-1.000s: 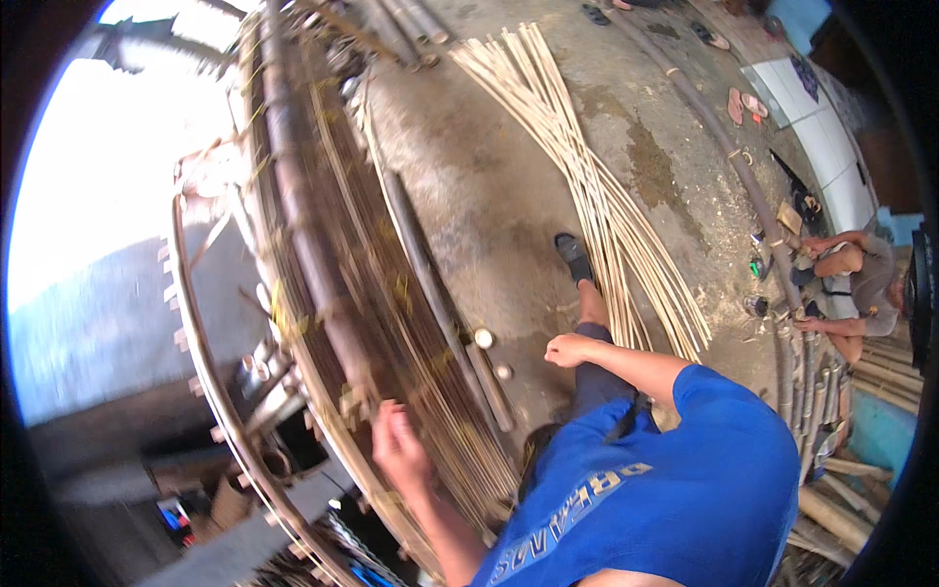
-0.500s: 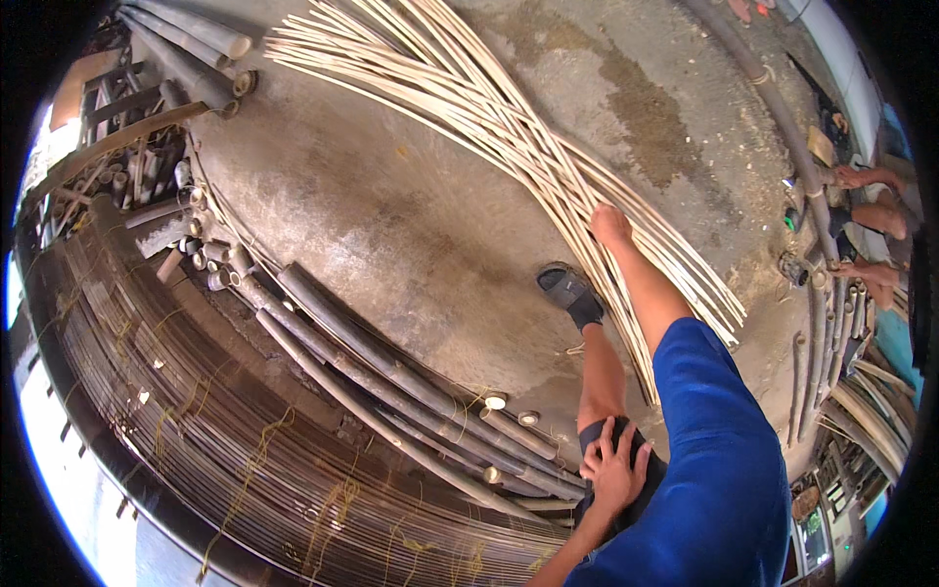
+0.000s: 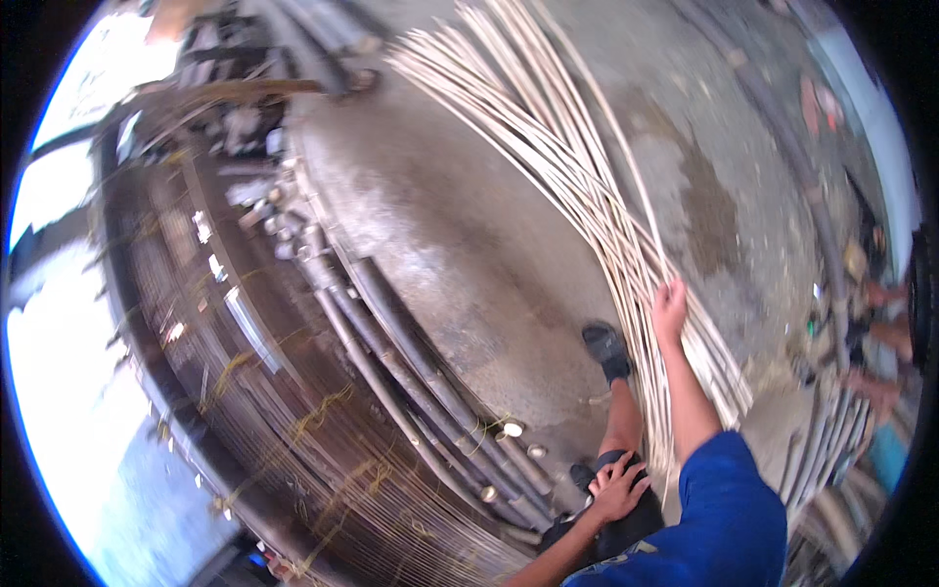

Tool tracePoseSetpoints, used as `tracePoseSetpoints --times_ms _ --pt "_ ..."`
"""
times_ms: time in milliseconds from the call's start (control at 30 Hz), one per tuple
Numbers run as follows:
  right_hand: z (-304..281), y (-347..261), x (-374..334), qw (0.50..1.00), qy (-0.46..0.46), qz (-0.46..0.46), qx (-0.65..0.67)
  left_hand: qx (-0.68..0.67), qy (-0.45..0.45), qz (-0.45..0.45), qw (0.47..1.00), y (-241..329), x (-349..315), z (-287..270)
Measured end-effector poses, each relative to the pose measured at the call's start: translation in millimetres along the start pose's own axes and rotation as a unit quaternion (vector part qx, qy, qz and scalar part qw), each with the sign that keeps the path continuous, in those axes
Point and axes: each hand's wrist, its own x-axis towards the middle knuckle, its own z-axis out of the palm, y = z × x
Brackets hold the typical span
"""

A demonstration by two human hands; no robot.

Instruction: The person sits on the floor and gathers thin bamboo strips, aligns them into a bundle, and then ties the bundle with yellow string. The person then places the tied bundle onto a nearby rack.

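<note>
A crossed heap of long, pale bamboo strips (image 3: 548, 161) lies on the floor in front of me. My right hand (image 3: 670, 308) is closed around a bamboo strip (image 3: 626, 147) at the heap's right side; this strip bows away from the others toward the far end. Whether more than one strip is in the fist I cannot tell. My left hand (image 3: 618, 489) rests on my bent knee with its fingers spread and holds nothing. My sandalled foot (image 3: 606, 344) stands just left of the strips.
Thick dark bamboo poles (image 3: 406, 342) lie to the left, beside a slatted bamboo panel (image 3: 293, 421) tied with yellow cord. Another long pole (image 3: 802, 161) runs along the right. Beyond it, another person's arm (image 3: 875, 391) shows at the edge. More poles (image 3: 831, 440) lie at the lower right.
The whole view has swung, so the scene sits lower and further right. One strip now stands apart from the heap in my right hand. My left hand stays on the knee.
</note>
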Motion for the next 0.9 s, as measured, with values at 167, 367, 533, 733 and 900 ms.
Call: tracePoseSetpoints --times_ms 167,367,533,733,900 --pt "-99.3 -181.7 -6.1 0.994 -0.039 -0.077 0.064 -0.078 -0.010 0.016 0.997 -21.0 -49.8 -2.6" --pt "-107.7 -431.5 -18.8 0.956 -0.078 -0.204 0.197 0.016 0.226 0.036 0.973 -0.9 -149.0 -130.0" --pt "-74.2 -664.8 -159.0 0.826 -0.291 -0.286 0.389 0.030 0.615 0.076 0.784 14.5 -252.7 -259.5" --pt "-97.7 -823.8 -360.2 0.568 -0.603 -0.017 0.559 -0.192 0.738 0.107 0.638 16.2 -397.0 -332.6" --pt "-141.3 -823.4 -499.2 0.518 -0.690 0.154 0.482 -0.316 0.796 -0.105 0.505 -14.7 -527.0 -270.2"
